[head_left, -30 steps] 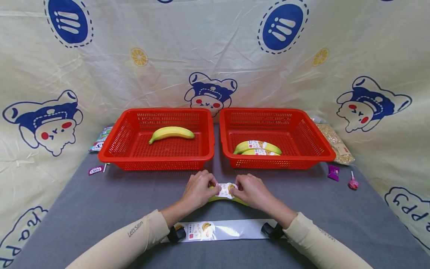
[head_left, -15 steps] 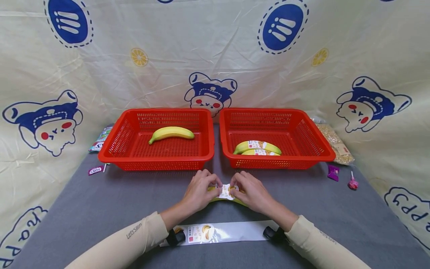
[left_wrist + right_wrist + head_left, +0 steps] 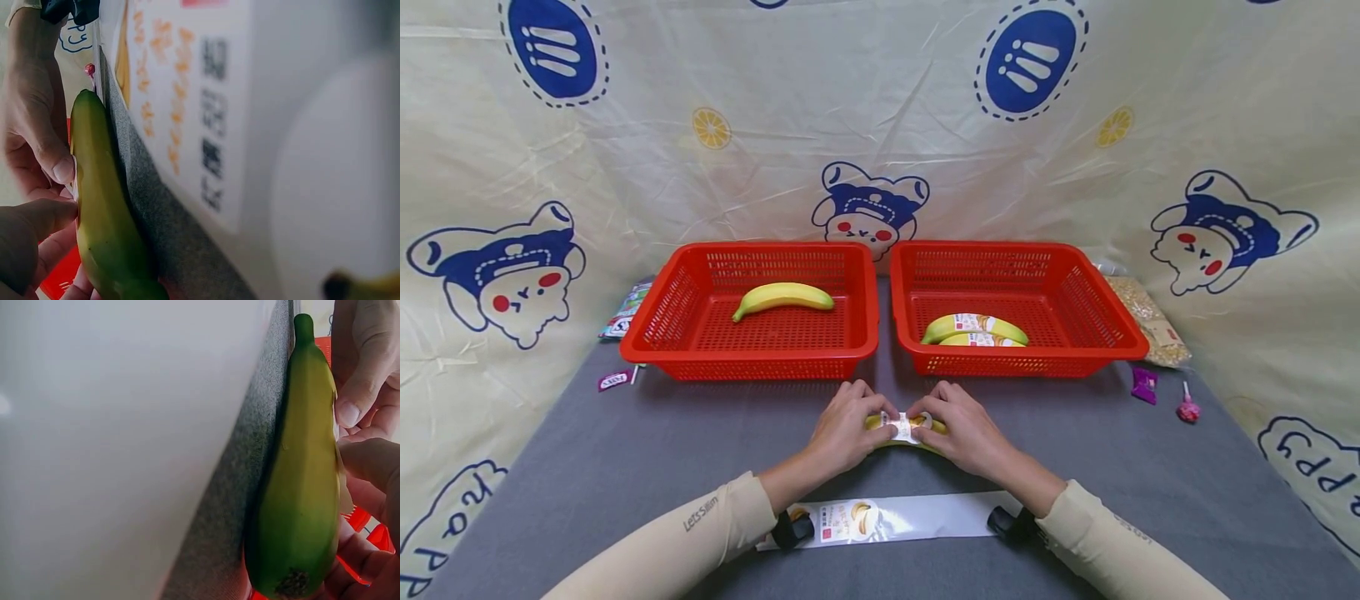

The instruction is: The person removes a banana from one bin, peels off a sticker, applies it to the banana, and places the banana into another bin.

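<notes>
- Banana [image 3: 300, 475]: it seems to lie on the grey worktop [image 3: 700, 450], about halfway between the left and right edges, bump side up at the baskets' end.
- A white sticker [image 3: 904, 428] sits on its middle. A bit of its right end looks loose, so it may not be stuck down all over.
- The left hand [image 3: 846, 429] and right hand [image 3: 964, 429] are nearly closed, thumbs on the sticker side and other fingers behind the banana. Holding both sides likely keeps it from rolling and the sticker flat.
- The shiny sticker sheet [image 3: 925, 517] lies just this side of the banana, probably so stickers are easy to reach (one whole banana sticker [image 3: 848, 521] shows on it).
- Left red basket [image 3: 749, 356]: one plain banana [image 3: 784, 298], with no sticker that I can see.
- Right red basket [image 3: 1030, 353]: two stickered bananas [image 3: 942, 328] side by side, close to the near wall. Maybe each basket is for one kind.
</notes>
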Available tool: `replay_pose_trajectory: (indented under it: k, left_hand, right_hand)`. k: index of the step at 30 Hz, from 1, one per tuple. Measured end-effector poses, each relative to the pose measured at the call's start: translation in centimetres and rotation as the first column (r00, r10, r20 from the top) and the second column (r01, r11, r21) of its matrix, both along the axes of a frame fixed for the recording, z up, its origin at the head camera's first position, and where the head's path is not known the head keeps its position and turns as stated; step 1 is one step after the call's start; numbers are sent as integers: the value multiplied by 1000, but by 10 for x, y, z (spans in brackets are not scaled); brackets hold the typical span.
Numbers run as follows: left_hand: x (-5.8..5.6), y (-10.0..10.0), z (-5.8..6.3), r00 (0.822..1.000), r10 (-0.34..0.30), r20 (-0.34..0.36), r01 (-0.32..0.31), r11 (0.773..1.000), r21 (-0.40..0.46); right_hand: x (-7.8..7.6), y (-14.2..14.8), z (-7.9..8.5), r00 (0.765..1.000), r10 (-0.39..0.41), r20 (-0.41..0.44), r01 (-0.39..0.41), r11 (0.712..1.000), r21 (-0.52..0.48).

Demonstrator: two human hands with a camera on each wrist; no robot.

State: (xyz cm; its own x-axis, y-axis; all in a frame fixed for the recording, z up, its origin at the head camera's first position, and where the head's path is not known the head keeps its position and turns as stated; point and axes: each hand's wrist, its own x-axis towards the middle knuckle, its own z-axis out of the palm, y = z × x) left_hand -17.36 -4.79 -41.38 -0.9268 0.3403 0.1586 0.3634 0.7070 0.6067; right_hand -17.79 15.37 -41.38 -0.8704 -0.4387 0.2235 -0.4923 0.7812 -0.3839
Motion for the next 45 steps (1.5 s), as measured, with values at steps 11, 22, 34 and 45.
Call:
replay_pose_trajectory:
  k: [11,22,34,45]
  left_hand:
    - [0,0,-1,1000,14,-10,-14,999,-36]
    - [0,0,-1,1000,5,-15,-6,999,-42]
    - [-1,1,0,997,-43,-63,33,987,-156]
    - [1,1,-2,995,-74,-66,61,982,-181]
  right_hand:
    - [4,5,-2,999,-52,-4,52,999,9]
    - [6,7,-2,994,-101,33,103,994,-42]
    - [2,1,-2,999,-28,-15,29,998,53]
    - [5,-1,-3,999,-19,51,15,998,62]
